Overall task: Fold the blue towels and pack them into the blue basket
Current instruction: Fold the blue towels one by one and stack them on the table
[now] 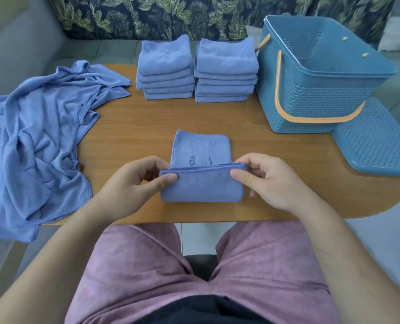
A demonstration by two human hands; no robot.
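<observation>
Half-folded blue towel (201, 184); 2 folded stacks (226, 66) left of upright blue basket (311, 99).

Bare table (133, 127) ahead; towel stacks (196, 73) behind, basket (311, 90) right.

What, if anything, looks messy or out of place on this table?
The crumpled heap of unfolded towels on the left spills over the table's edge and hangs down, unlike the two neat folded stacks at the back. That fits a folding job half done. Nothing looks damaged or spilled.
</observation>
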